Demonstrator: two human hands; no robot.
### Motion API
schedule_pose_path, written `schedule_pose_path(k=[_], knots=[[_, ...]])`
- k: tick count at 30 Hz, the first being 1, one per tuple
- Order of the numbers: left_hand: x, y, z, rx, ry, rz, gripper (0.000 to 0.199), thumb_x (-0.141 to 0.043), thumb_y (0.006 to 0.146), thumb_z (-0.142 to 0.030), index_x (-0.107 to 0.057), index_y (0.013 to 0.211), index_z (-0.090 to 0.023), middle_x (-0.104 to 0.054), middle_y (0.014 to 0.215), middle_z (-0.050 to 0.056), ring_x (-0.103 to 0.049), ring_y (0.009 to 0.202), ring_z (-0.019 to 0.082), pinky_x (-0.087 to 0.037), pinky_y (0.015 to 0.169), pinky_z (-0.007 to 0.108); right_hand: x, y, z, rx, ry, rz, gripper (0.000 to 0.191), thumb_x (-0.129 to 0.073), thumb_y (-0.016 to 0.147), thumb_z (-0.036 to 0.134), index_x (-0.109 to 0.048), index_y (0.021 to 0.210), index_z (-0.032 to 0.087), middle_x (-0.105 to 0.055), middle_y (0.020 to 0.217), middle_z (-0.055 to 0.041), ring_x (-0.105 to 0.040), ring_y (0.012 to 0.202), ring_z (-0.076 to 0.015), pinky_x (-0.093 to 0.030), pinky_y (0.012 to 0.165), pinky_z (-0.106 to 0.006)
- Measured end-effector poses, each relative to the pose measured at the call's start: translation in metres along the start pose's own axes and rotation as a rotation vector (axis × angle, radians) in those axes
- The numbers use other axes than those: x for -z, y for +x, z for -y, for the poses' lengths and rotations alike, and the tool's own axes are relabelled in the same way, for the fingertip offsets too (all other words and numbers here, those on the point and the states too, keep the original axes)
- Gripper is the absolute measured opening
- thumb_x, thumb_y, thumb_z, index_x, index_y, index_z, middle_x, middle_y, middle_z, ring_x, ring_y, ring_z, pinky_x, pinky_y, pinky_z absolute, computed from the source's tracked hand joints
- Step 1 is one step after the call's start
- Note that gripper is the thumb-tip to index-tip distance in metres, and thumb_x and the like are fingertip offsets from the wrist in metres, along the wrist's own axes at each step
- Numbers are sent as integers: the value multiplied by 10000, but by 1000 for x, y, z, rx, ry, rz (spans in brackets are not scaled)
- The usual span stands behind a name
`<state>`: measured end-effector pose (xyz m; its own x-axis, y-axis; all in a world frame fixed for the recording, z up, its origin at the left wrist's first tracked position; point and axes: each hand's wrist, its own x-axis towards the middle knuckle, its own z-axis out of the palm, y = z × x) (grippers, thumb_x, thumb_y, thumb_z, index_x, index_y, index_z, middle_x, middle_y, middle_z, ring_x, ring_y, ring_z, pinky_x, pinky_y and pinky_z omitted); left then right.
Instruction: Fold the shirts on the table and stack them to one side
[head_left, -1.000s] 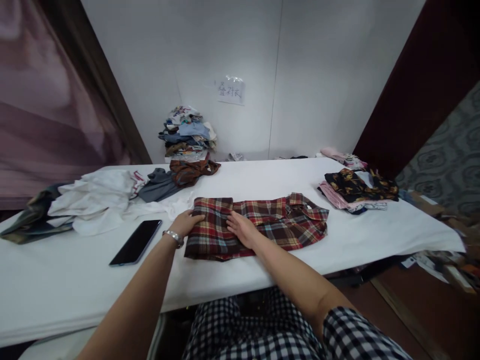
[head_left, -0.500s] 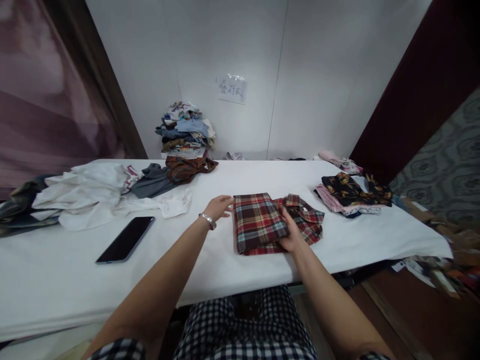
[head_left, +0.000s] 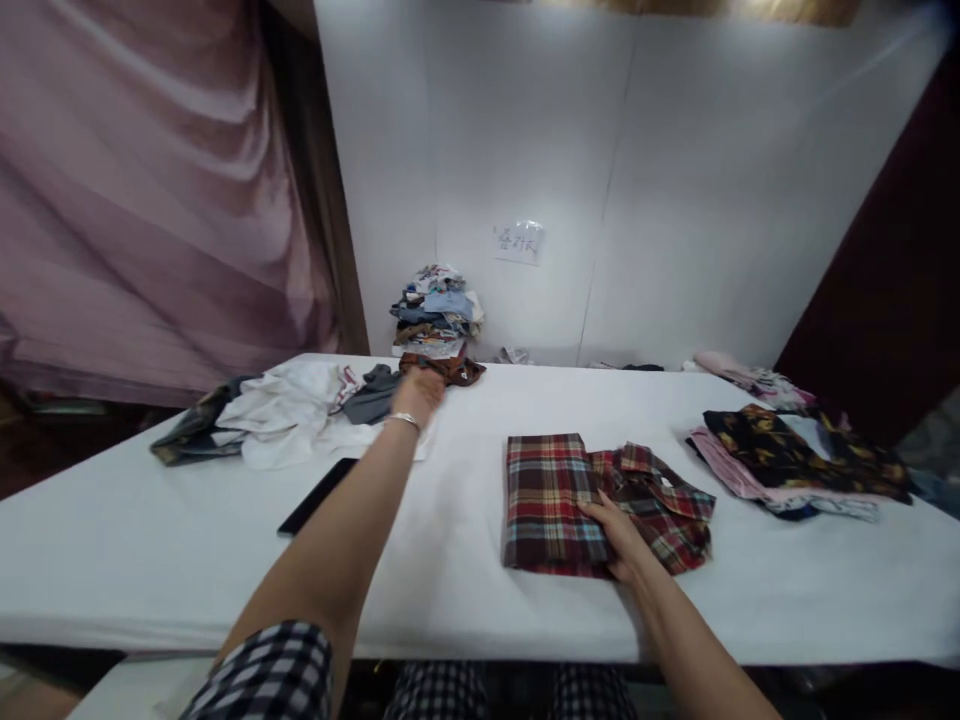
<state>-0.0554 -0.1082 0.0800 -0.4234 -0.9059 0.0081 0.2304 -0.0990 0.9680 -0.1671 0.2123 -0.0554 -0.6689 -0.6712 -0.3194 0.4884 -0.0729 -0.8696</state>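
A red, brown and cream plaid shirt (head_left: pixel 553 500) lies partly folded on the white-covered table, with its collar end spread out to the right. My right hand (head_left: pixel 615 535) grips the folded edge, thumb on top and fingers underneath. Stretched far forward to the left, my left hand (head_left: pixel 423 392) is at a rust-brown patterned garment (head_left: pixel 459 371). Its fingers are blurred, and whether they hold the cloth does not show. Just left of that hand lies a grey garment (head_left: pixel 371 398).
Rumpled white garments (head_left: pixel 281 410) lie at the left, and a black phone (head_left: pixel 319 495) is partly behind my left forearm. A tall clothes stack (head_left: pixel 437 308) rises at the back wall. Folded clothes with a black floral piece (head_left: pixel 795 445) sit on the right.
My left hand has moved from beside the plaid shirt forward and left to the brown garment. My right hand stays on the plaid shirt. The camera view has tilted up and turned left.
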Motion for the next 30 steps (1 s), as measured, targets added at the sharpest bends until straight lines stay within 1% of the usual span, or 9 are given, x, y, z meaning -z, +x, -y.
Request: schedule_pose_path(k=[4, 7, 11, 14, 20, 22, 26, 28, 30], knots=[[-55, -40, 103, 310, 374, 245, 363, -618, 769, -508, -604, 765, -145, -683, 726, 116, -647, 634, 220, -541, 592, 373, -1, -3, 8, 139, -21, 22, 472, -723, 649, 261, -591, 1102, 241, -722, 972, -41, -686, 879, -234, -539, 813, -390], [-64, -60, 139, 356, 542, 400, 392, -679, 698, -526, -630, 810, -154, -707, 879, 150, -668, 752, 269, -548, 611, 387, 7, 0, 12, 228, -67, -28, 632, -716, 622, 229, -539, 1229, 251, -716, 1003, -25, -672, 917, -234, -526, 847, -403], [-59, -64, 146, 301, 668, 471, 511, -688, 667, -556, -626, 969, -148, -686, 1066, 174, -667, 883, 297, -548, 624, 370, 18, 8, 7, 159, -174, -89, 668, -665, 635, 225, -498, 1282, 229, -716, 993, -34, -672, 901, -237, -527, 835, -424], [-60, -67, 149, 185, 777, 470, 593, -705, 648, -563, -602, 1060, -149, -687, 1084, 171, -676, 903, 296, -547, 689, 366, 20, 11, 3, 166, -216, -97, 647, -632, 668, 219, -481, 1297, 242, -705, 1056, -40, -666, 944, -235, -524, 856, -417], [-66, -78, 137, 8, 622, 403, 477, -718, 703, -274, -565, 1139, -159, -698, 1087, 105, -664, 972, 222, -512, 874, 325, 8, 7, 13, 254, -224, -34, 634, -641, 691, 208, -490, 1305, 245, -675, 1156, -30, -640, 1034, -223, -500, 934, -402], [-56, -72, 128, -51, 597, 342, 518, -710, 707, -253, -539, 1190, -178, -692, 1100, 89, -659, 983, 215, -508, 891, 330, 2, 4, 11, 276, -234, 33, 659, -674, 700, 241, -478, 1328, 268, -676, 1147, -12, -647, 1004, -206, -513, 917, -392], [-17, -52, 128, -41, 770, 254, 508, -725, 675, -250, -557, 1151, -194, -698, 1061, 88, -646, 1014, 250, -485, 928, 375, 0, 7, 0, 169, -429, 80, 612, -661, 742, 316, -504, 1330, 254, -707, 850, -10, -637, 587, -156, -563, 626, -359], [-1, -46, 135, 0, 844, 232, 485, -724, 671, -254, -564, 1125, -195, -698, 1058, 93, -643, 1019, 259, -476, 936, 382, 9, 14, 3, 230, -552, -9, 495, -605, 780, 324, -570, 1264, 229, -702, 822, -20, -613, 550, -148, -546, 591, -343], [7, -45, 142, 3, 880, 228, 506, -718, 682, -281, -549, 1152, -199, -686, 1093, 98, -638, 1030, 260, -470, 939, 380, 27, 23, 17, 395, -737, -196, 382, -545, 820, 316, -632, 1177, 213, -706, 945, -50, -655, 746, -181, -537, 733, -355]])
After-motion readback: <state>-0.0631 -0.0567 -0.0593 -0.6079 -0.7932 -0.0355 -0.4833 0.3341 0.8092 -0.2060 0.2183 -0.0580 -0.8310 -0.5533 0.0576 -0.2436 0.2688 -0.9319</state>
